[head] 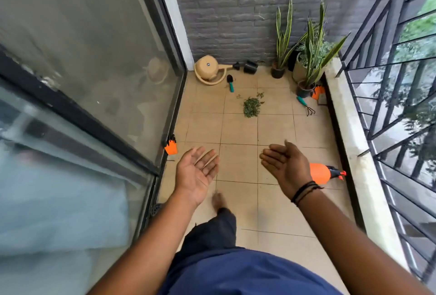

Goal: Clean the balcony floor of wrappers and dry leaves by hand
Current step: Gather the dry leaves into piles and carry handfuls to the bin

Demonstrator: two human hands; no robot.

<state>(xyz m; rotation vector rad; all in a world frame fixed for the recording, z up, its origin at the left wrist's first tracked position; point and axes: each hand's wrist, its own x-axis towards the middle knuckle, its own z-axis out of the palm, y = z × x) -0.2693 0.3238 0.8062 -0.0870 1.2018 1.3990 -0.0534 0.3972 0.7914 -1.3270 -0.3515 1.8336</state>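
Beige square floor tiles (238, 129) with dark grout lines fill the middle of the frame, running up to a grey stone-brick wall (224, 11) at the top. Along the left edge stands a large dark-framed sliding glass door (94, 58); along the right, a pale concrete ledge (354, 141) carries black metal railing bars (389, 82).

Just above the frame's centre, a small heap of dry green leaves (252, 107) lies on the tiles, with a few loose bits scattered just above it. Both hands are well apart from it, lower in the frame.

At lower centre, the left hand (197, 172) is held palm up, fingers straight and spread a little, holding nothing. To its right, the right hand (283, 164) is also palm up with relaxed, slightly cupped fingers, empty; dark thin bands circle its wrist.

Against the wall at upper centre sits a tan plastic watering can (211, 70), and just right of it a small black trowel with a teal handle (230, 83) and a tipped black pot (250, 66). In the upper right corner stand tall striped-leaf plants in dark pots (306, 42), with a teal-handled hand rake (305, 104) lying below them. An orange spray bottle with a black and red nozzle (322, 173) lies on the tiles at right, partly hidden behind the right hand. A small orange object (171, 147) sits by the door frame, left of the left hand.
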